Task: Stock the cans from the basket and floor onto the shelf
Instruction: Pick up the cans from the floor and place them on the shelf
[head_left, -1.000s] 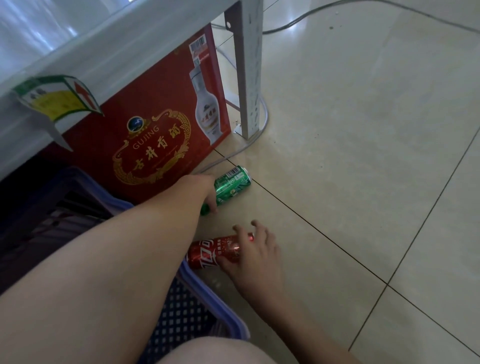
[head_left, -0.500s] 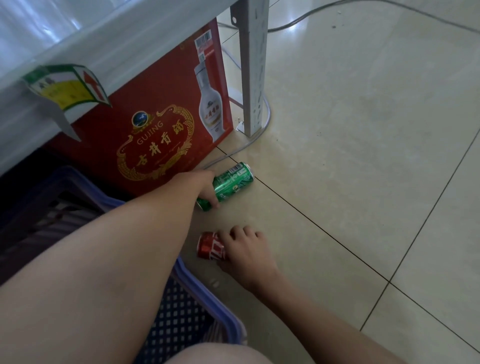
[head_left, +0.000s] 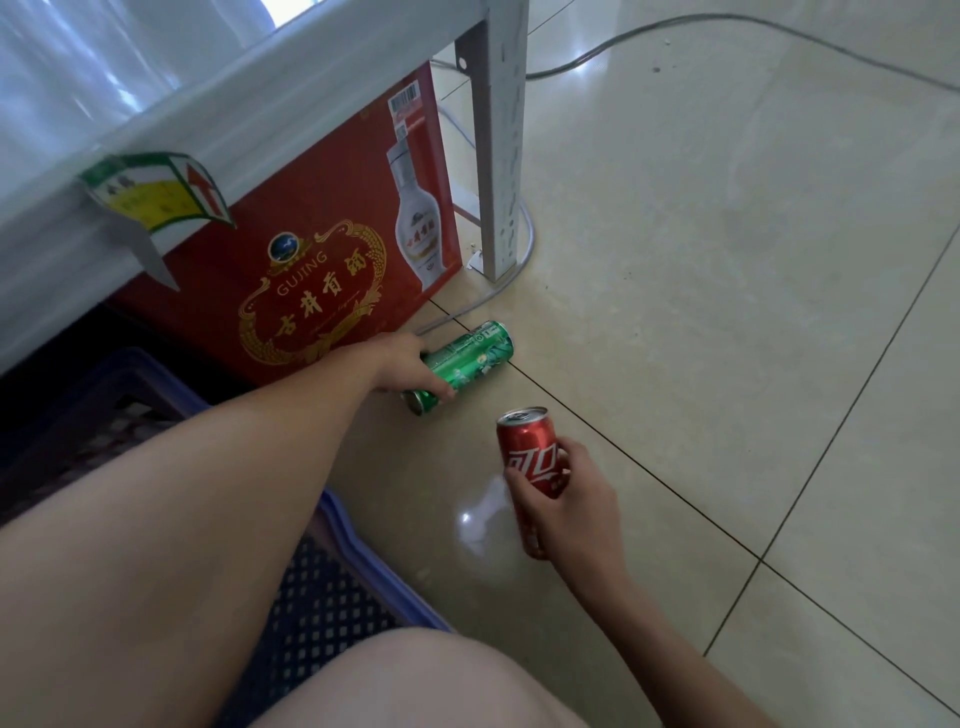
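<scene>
A slim red can is upright in my right hand, lifted off the tiled floor, with my fingers wrapped round its lower half. A slim green can lies on its side on the floor, next to the red carton. My left hand grips its near end, thumb over the top. The blue plastic basket sits at the lower left, mostly hidden behind my left forearm. The white shelf runs across the upper left, above the carton.
A red liquor carton stands under the shelf. The white shelf post stands on the floor beside it, with a grey cable looping round its foot. A price tag hangs from the shelf edge. My knee fills the bottom edge.
My right hand closed round the red can lying on the floor, lifted it and turned it upright. My left hand stayed on the green can.
</scene>
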